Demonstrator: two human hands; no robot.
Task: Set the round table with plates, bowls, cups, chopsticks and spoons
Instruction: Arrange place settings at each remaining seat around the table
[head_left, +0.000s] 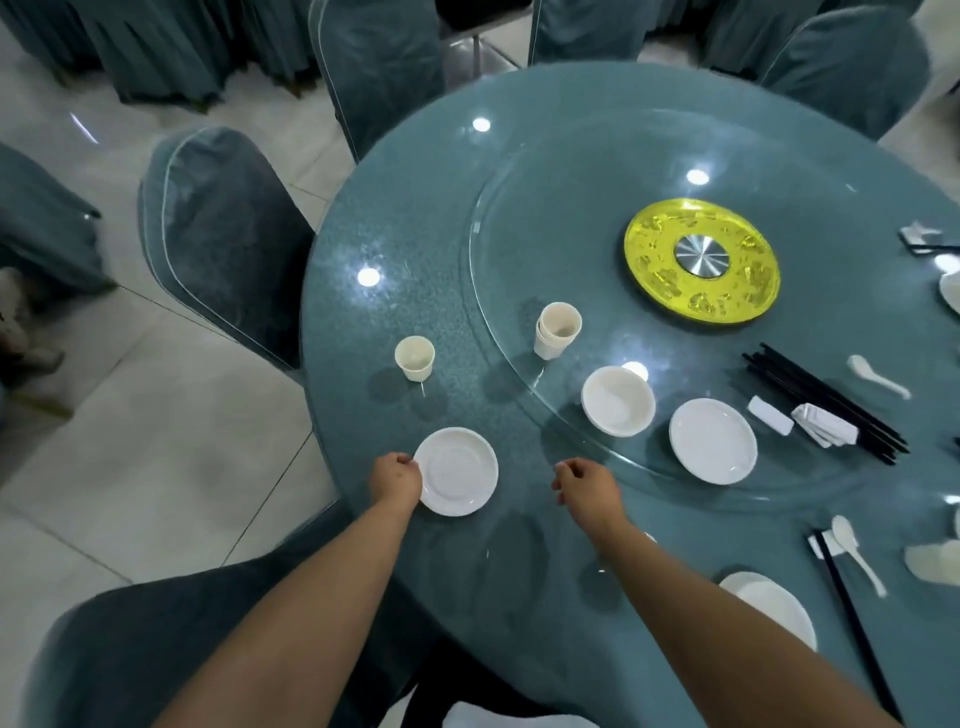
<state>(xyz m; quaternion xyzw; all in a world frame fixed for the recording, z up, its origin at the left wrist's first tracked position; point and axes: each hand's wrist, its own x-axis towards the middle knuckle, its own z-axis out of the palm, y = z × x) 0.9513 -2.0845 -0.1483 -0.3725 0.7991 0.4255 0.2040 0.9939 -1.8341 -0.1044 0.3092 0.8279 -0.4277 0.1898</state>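
Hands reach out over the near edge of a round table with a teal speckled top. The left hand curls its fingers on the left rim of a small white plate that lies flat near the table's edge. The right hand hovers just right of that plate, apart from it, fingers loosely curled and holding nothing.

Beyond the plate a single cream cup stands upright on the tabletop. A stack of cups stands just inside the rim of the glass turntable, whose hub is a yellow disc. On the turntable's near part sit a white bowl and, just to its right, a second plate. Further right lie a bundle of black chopsticks, white chopstick rests and a white spoon.

At the lower right, another place has a plate, a chopstick pair and a spoon. Teal-covered chairs ring the table.
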